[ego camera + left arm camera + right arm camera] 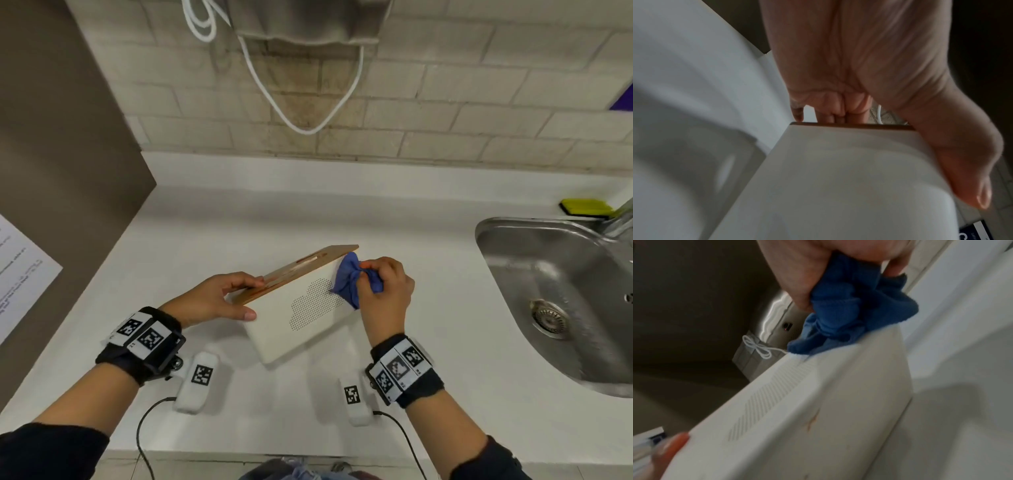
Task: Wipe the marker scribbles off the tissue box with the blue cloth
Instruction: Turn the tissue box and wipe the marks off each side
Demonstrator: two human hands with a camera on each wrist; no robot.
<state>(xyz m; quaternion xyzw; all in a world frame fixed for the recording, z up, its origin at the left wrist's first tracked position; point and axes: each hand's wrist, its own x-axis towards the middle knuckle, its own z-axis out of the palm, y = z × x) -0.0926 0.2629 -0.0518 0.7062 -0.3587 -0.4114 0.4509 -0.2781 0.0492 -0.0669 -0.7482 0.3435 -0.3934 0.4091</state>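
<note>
A white worktop (191, 240) runs below a pale tiled wall, with a steel sink (561, 294) well to the right of the right hand and a yellow sponge (586, 207) on the ledge behind it. The tissue box (301, 318), white with a wooden lid (294, 270) and a cloud of dots on its broad face, is tipped up on its near lower edge so that this face slants towards the person and offers a firm surface to rub. The left hand (212, 301) grips the box's left end, fingers curled over the wooden lid edge and thumb lying along the white face; in the left wrist view the fingers (830, 112) hook behind the lid edge, which holds the tilt and, by judgement, braces the box against the wiping pressure. The right hand (387, 294) is closed round the bunched blue cloth (349, 281), the wad protruding to the left of the fingers and touching the white face at its upper right, just beside the dot pattern. Bunching gives a small, firm pad. In the right wrist view faint orange-brown marks (813, 419) show on the box below the cloth; these are probably scribble not yet wiped, though blur prevents certainty.
</note>
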